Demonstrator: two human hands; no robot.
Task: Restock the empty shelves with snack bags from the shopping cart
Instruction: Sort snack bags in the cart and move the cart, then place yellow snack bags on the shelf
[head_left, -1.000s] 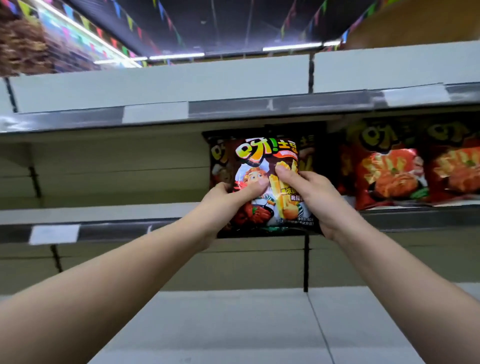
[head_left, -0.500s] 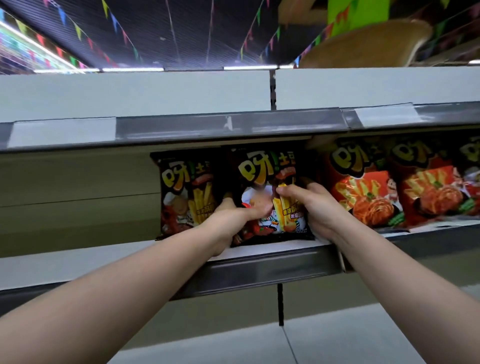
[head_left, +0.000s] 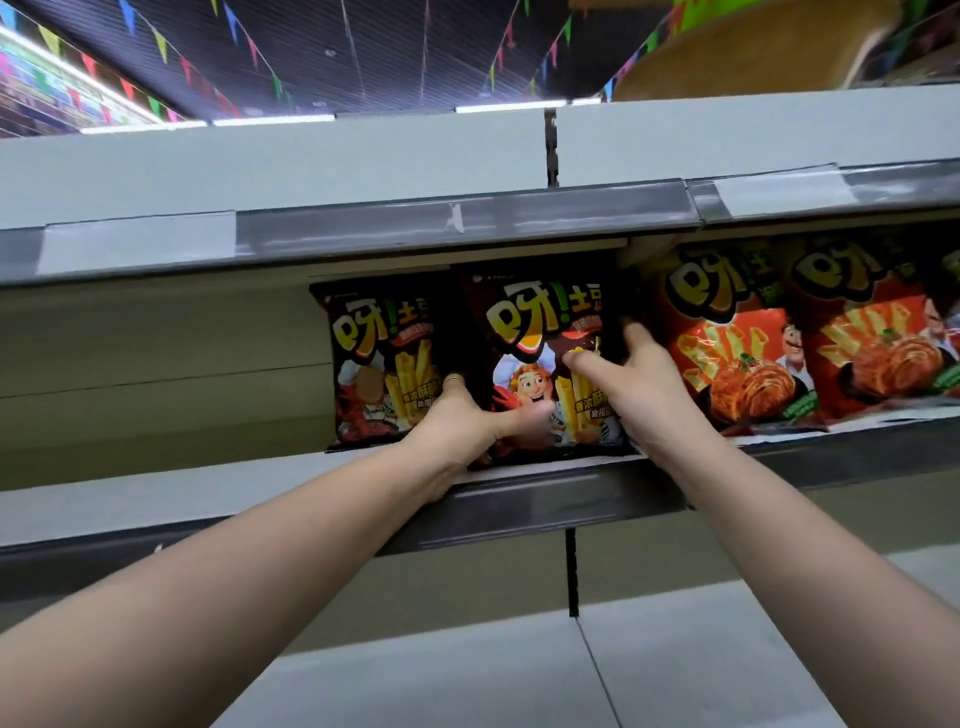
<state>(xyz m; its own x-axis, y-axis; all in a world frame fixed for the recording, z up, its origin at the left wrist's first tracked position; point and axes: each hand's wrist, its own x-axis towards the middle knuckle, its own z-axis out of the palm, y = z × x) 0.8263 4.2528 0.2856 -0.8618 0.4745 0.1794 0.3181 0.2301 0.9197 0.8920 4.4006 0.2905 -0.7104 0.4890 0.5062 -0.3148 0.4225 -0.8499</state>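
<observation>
Snack bag (head_left: 540, 332) standing mid-frame on grey shelf (head_left: 519, 501), being gripped at either edge by left hand (head_left: 462, 421) and right hand (head_left: 641, 387); bunting (head_left: 249, 47) hanging under dark ceiling (head_left: 395, 57).

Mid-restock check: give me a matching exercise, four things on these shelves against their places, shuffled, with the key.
Things
1. held dark bag
2. other dark bag
3. red bags
4. blank label

Places
A. to the right of the right hand
B. on the upper shelf, front edge
C. between the left hand and right hand
D. leftmost in the row

Pairs: 1-C, 2-D, 3-A, 4-B
</observation>
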